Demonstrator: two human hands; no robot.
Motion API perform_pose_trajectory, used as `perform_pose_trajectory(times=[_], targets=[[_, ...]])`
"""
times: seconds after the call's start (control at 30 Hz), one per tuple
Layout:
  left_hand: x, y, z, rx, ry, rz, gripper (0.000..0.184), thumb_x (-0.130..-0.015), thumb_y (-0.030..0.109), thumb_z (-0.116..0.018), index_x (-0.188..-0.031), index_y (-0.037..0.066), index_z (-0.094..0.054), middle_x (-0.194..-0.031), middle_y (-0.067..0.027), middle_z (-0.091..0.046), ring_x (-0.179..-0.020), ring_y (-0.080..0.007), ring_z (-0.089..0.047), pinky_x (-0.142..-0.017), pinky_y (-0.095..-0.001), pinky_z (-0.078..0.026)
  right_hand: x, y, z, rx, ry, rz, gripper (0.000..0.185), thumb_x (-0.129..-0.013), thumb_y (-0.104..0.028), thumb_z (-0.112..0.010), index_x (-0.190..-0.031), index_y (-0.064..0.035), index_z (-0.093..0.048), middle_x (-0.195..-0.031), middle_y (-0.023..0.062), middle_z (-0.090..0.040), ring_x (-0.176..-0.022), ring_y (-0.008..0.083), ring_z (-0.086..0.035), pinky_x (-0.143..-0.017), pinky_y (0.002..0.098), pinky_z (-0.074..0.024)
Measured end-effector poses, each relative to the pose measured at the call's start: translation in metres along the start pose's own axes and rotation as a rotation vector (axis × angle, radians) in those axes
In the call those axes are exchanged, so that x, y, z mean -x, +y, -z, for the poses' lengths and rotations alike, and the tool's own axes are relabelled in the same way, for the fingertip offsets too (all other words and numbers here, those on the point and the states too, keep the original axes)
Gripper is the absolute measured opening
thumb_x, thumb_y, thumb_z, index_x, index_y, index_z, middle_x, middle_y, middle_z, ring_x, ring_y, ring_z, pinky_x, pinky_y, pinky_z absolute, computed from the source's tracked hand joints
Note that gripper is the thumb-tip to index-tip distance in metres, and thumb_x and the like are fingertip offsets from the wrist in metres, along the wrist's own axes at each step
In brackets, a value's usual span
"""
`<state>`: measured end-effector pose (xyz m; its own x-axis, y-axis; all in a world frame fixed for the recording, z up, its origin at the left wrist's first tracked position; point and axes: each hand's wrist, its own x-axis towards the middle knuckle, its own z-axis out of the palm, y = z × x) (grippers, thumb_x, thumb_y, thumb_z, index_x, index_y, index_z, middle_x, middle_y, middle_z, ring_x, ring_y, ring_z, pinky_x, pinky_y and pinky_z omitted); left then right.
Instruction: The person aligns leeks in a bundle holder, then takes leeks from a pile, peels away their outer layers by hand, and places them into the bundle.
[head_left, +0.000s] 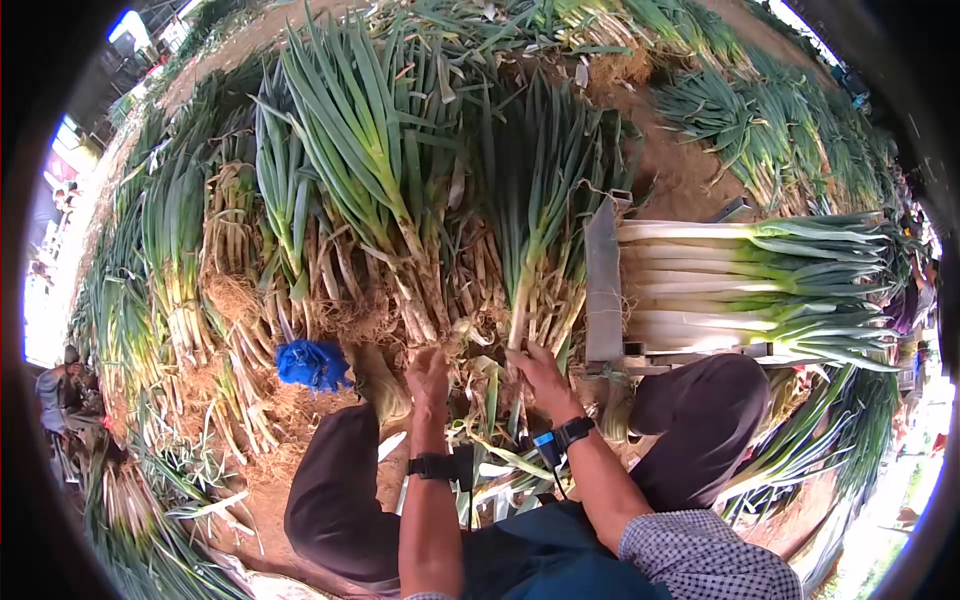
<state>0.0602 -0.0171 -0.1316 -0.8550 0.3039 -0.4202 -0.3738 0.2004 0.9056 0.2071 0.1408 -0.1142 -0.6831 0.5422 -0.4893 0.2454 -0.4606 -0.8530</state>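
Your right hand (545, 378) has its thumb and fingers closed on the root end of a long green onion (528, 270), whose leaves point away from you across the pile. Your left hand (428, 380) is curled beside it, just below the pale lower ends of a leafy clump of onions (385, 175); the fingers hide whatever they may be around, so I cannot tell whether that hand is clamped on a stalk or simply folded. The two hands are apart, both between your knees, with a black strap (434, 466) on your left wrist and a black wristband (573, 432) on your right. Near your left knee, a blue bundle (312, 365) sits among tangled roots. To the right of your right hand stands a rack with a flat grey end board (603, 285), and the cleaned onions (690, 282) lie across it side by side, white shafts toward the board and green tops pointing right. Farther out, rooted onions are heaped on your left (170, 250), more lie on bare soil beyond the rack (745, 130), and another person (66, 390) shows at the far left edge.
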Motion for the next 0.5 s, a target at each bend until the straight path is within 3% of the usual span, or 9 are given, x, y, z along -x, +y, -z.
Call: perform_pose_trajectory(times=[0.1,0.2,0.27,0.3,0.33,0.37,0.4,0.47,0.5], targets=[[0.024,0.058,-0.008,0.166,-0.313,0.075,0.033,-0.103,0.025,-0.055,-0.121,0.0,-0.062,-0.104,-0.0107,-0.069,-0.091,-0.0213,-0.067,-0.079,-0.0342,-0.053,0.001,-0.059,-0.027,-0.309,-0.251,0.097,0.021,-0.096,-0.02,-0.066,-0.108,-0.0031,-0.062,-0.083,-0.0006,-0.062,-0.069,0.0069,-0.061,-0.06,0.0207,-0.0505],[0.032,0.099,-0.002,0.235,-0.504,0.032,0.032,-0.106,0.022,-0.048,-0.126,0.002,-0.061,-0.115,-0.0136,-0.067,-0.103,-0.0229,-0.066,-0.089,-0.0363,-0.052,0.03,-0.101,-0.044,-0.525,-0.426,0.176,0.026,-0.094,-0.013,-0.066,-0.115,0.0016,-0.062,-0.099,0.0074,-0.069,-0.086,0.0152,-0.068,-0.074,0.0267,-0.0569],[0.036,0.101,0.006,0.029,-0.593,-0.104,0.033,-0.106,0.021,-0.047,-0.129,0.002,-0.06,-0.124,-0.0138,-0.064,-0.114,-0.0235,-0.061,-0.098,-0.036,-0.048,0.05,-0.092,-0.043,-0.368,-0.409,0.184,0.03,-0.094,-0.012,-0.065,-0.119,0.0025,-0.062,-0.102,0.0094,-0.07,-0.089,0.0174,-0.068,-0.076,0.0299,-0.058],[0.036,0.098,0.009,-0.193,-0.6,-0.255,0.035,-0.105,0.022,-0.047,-0.131,0.001,-0.06,-0.129,-0.0132,-0.062,-0.12,-0.0237,-0.057,-0.103,-0.035,-0.044,0.062,-0.095,-0.033,0.05,-0.371,0.066,0.033,-0.094,-0.016,-0.066,-0.122,-0.0001,-0.063,-0.102,0.0072,-0.069,-0.088,0.0163,-0.067,-0.075,0.0308,-0.0577],[0.035,0.096,0.011,-0.395,-0.583,-0.404,0.037,-0.105,0.022,-0.048,-0.133,0.001,-0.059,-0.134,-0.0125,-0.059,-0.126,-0.0239,-0.053,-0.108,-0.0341,-0.04,0.052,-0.045,-0.034,-0.001,-0.372,0.085,0.035,-0.094,-0.019,-0.065,-0.124,-0.0016,-0.062,-0.104,0.0068,-0.068,-0.089,0.0149,-0.065,-0.075,0.0314,-0.056],[0.033,0.089,-0.007,0.014,-0.634,0.112,0.036,-0.103,0.023,-0.052,-0.129,-0.001,-0.061,-0.123,-0.011,-0.066,-0.113,-0.0209,-0.062,-0.099,-0.0336,-0.048,0.043,0.006,-0.033,-0.051,-0.374,0.104,0.036,-0.095,-0.022,-0.064,-0.126,-0.0031,-0.061,-0.107,0.0065,-0.067,-0.089,0.0135,-0.063,-0.075,0.0319,-0.0542],[0.046,0.093,-0.023,-0.132,-0.678,0.128,0.035,-0.102,0.025,-0.055,-0.123,-0.002,-0.063,-0.106,-0.0075,-0.068,-0.092,-0.0139,-0.065,-0.079,-0.0291,-0.053,0.035,0.056,-0.032,-0.102,-0.377,0.124,0.038,-0.096,-0.026,-0.063,-0.128,-0.0045,-0.06,-0.109,0.0062,-0.066,-0.089,0.0121,-0.061,-0.074,0.0324,-0.0524],[0.04,0.051,-0.031,-0.349,-0.741,0.066,0.024,-0.1,0.021,-0.055,-0.102,0.0,-0.066,-0.081,-0.0031,-0.064,-0.069,-0.0123,-0.061,-0.062,-0.0244,-0.049,0.086,0.02,-0.029,0.203,-0.364,-0.084,0.037,-0.095,-0.03,-0.063,-0.126,-0.0081,-0.061,-0.104,0.0054,-0.066,-0.086,0.0126,-0.061,-0.078,0.0327,-0.0521],[0.04,0.032,-0.03,-0.409,-0.683,0.081,0.027,-0.101,0.025,-0.052,-0.089,0.005,-0.065,-0.078,-0.0062,-0.066,-0.066,-0.016,-0.065,-0.056,-0.0317,-0.052,0.087,0.041,-0.033,0.287,-0.389,-0.021,0.037,-0.095,-0.034,-0.062,-0.121,-0.0082,-0.064,-0.094,0.0074,-0.066,-0.088,0.0186,-0.063,-0.076,0.0358,-0.0535]])
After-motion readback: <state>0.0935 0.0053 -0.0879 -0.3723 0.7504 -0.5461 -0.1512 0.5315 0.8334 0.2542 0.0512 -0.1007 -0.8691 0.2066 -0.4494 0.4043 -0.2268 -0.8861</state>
